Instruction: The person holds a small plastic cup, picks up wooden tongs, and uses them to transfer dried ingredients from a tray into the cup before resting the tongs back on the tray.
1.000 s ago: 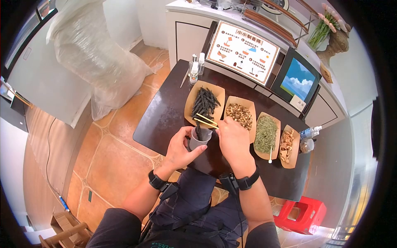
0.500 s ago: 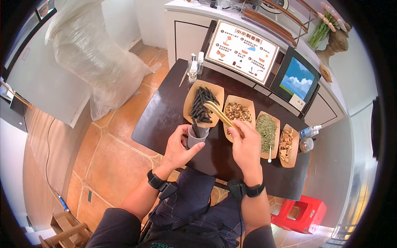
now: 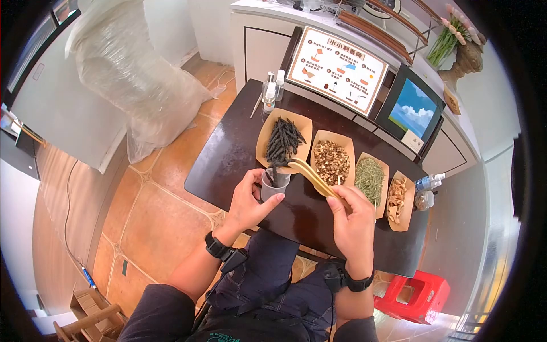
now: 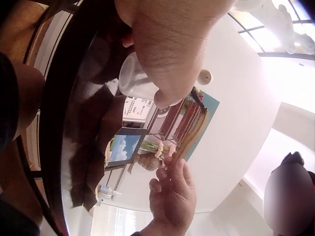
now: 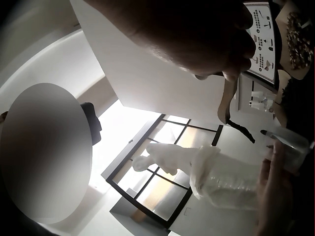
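Evidently translucent cup (image 3: 276,189), curved golden tongs (image 3: 320,184), blackish stick (image 5: 241,131) at tips.

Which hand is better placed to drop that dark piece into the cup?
Probably the right hand: it holds the golden tongs, which grip the dark piece near the plastic cup. The left hand is occupied holding that cup.

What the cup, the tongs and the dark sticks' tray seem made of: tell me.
Cup: likely smooth plastic, since its wall is see-through. Tongs: smooth and golden, perhaps bamboo or metal; the colour leaves it open. Tray: probably matte paperboard, judging by its thin brown walls.
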The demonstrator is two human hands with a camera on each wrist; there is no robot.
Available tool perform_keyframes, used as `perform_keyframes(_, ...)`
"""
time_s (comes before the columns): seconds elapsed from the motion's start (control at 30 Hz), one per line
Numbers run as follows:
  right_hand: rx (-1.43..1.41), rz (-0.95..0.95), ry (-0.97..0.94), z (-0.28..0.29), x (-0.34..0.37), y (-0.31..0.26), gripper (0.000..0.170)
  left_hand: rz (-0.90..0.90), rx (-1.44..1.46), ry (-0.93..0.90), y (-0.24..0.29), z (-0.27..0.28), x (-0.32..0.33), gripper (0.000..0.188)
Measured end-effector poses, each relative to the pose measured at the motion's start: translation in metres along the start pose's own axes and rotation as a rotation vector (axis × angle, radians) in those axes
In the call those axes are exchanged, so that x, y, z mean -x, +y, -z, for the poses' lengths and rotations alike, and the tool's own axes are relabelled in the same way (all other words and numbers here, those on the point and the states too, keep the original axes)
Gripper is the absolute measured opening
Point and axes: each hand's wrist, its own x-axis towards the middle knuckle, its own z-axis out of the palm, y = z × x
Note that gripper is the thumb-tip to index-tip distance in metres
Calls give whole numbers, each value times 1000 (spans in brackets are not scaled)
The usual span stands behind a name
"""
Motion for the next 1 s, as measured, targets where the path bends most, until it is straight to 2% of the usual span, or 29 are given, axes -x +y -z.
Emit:
perform_keyframes(0.13,52,-19,-87,1,2,2,17,12,-5,-13,1,-1,1,54)
perform_keyframes(0.23,120,61,-113,-10,-3,7,18,-3,-13,-15,-2,-1,1,55)
perform_keyframes(0.37,158,40,-113,-26,-10,15,19,-7,-23,-21,-2,-1,0,56)
perform_keyframes(0.43,165,39,14,-33,-16,23,17,5,-20,-14,-1,0,1,56)
perform_keyframes(0.47,165,39,14,-36,-19,27,17,5,-20,-14,0,0,1,56)
perform_keyframes(0.57,408,131,41,-45,-31,41,14,27,-27,-26,1,0,1,56)
perform_keyframes(0.67,430,222,-18,-53,-37,41,12,4,-32,-25,-3,0,1,56)
perform_keyframes(0.9,611,372,14,-67,-49,38,5,-1,-27,-30,-3,0,1,56)
perform_keyframes(1.0,649,324,-29,-72,-52,42,9,-15,-28,-26,-3,0,1,55)
